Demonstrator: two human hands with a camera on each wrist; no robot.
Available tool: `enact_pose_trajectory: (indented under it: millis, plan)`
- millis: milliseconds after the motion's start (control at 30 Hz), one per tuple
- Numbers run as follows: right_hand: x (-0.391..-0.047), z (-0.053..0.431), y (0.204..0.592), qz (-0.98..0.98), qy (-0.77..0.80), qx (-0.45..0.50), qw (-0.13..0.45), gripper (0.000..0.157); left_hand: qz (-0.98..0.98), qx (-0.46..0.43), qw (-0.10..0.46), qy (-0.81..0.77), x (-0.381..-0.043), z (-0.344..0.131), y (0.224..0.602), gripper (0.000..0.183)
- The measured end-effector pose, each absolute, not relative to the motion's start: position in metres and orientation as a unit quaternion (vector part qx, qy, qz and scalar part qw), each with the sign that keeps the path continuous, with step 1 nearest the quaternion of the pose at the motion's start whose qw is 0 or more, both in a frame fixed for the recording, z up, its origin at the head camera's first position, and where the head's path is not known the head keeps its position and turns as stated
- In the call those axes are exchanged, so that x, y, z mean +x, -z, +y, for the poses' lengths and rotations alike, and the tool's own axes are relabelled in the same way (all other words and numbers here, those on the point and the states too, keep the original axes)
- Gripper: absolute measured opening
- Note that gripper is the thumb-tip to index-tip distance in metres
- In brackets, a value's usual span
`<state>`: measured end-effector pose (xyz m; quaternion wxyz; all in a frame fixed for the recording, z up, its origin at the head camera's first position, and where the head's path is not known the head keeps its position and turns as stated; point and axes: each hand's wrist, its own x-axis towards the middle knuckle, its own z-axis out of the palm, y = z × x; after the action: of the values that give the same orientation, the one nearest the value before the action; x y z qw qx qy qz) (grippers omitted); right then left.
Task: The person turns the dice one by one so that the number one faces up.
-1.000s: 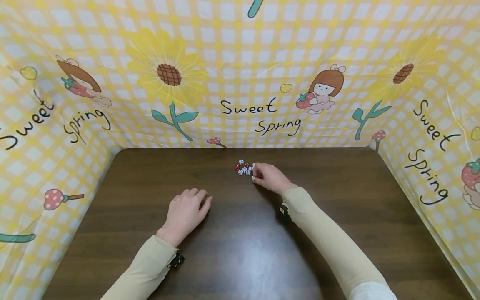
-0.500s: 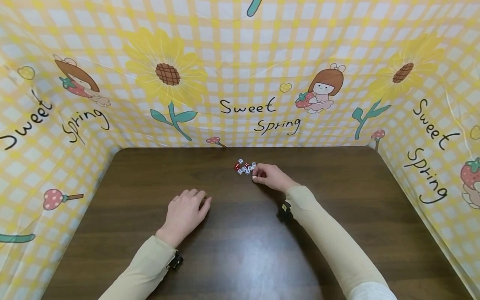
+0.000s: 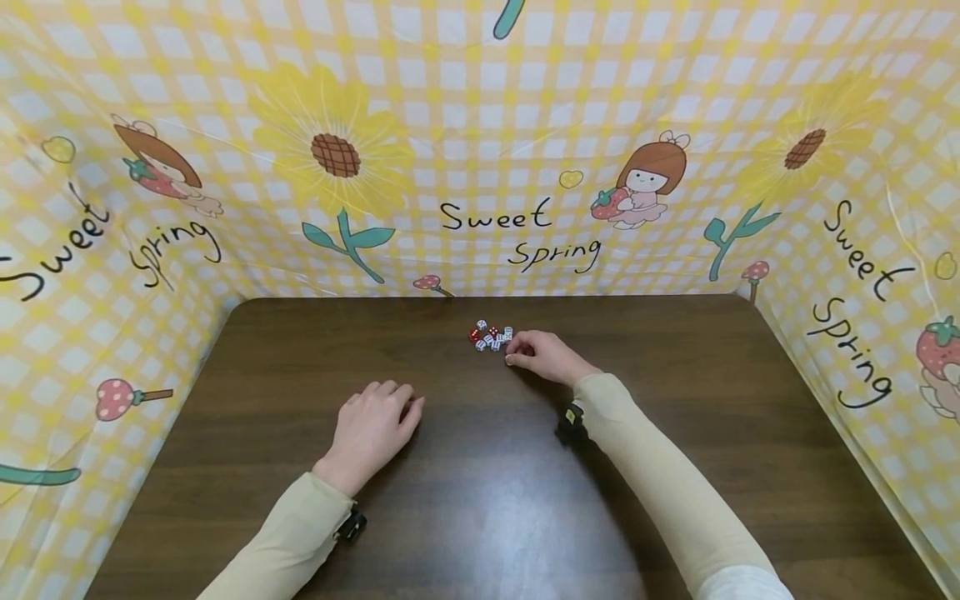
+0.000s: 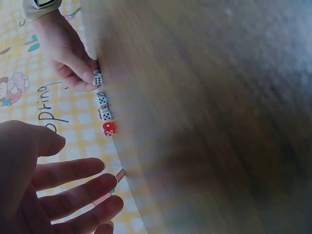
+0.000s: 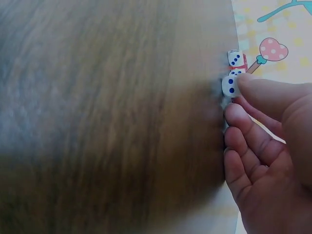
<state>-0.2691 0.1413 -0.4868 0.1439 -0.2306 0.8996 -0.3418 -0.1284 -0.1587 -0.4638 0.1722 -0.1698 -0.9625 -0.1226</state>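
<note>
My right hand point(image 3: 551, 357) is at the right side of a small group of dice near the table's far edge. Its thumb and fingers pinch a white die point(image 5: 230, 85) with blue pips, which also shows by the thumb as a white die point(image 4: 97, 78) in the left wrist view. Several white dice point(image 3: 496, 344) lie close together beside the hand, with a red die point(image 3: 474, 335) at the group's left. My left hand point(image 3: 371, 433) rests on the table, palm down with relaxed fingers, holding nothing, left of and nearer than the dice.
The brown wooden table point(image 3: 480, 483) has yellow checked cloth point(image 3: 480, 142) hanging behind it and along both sides. The table's far edge runs just behind the dice. Dark bands with small devices sit on both wrists.
My right hand has shifted very slightly right, uncovering more of a white die at the group's right side. The left hand and the other dice have stayed put.
</note>
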Motion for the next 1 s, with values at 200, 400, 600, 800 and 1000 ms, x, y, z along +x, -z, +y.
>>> enact_pose_trajectory:
  millis: [200,400,600,800,1000]
  plan:
    - [-0.2680,0.1431,0.4885,0.895,0.353,-0.225,0.156,0.010,-0.963,-0.171,0.169,0.122,-0.1250,-0.1579,0.4641,0.016]
    - [-0.2681,0.1428,0.4900,0.888,0.367,-0.231,0.151,0.015,-0.963,-0.173,0.171,0.119,-0.1251,-0.1556,0.4641,0.016]
    - [-0.2678,0.1438,0.4901,0.892,0.355,-0.244,0.136,0.011,-0.962,-0.176,0.171,0.117,-0.1256,-0.1550,0.4651,0.015]
    - [-0.2682,0.1439,0.4903,0.886,0.365,-0.248,0.142,0.009,-0.962,-0.179,0.172,0.113,-0.1255,-0.1552,0.4665,0.016]
    - [-0.2675,0.1437,0.4915,0.879,0.386,-0.230,0.158,0.014,-0.964,-0.176,0.167,0.114,-0.1244,-0.1549,0.4678,0.016]
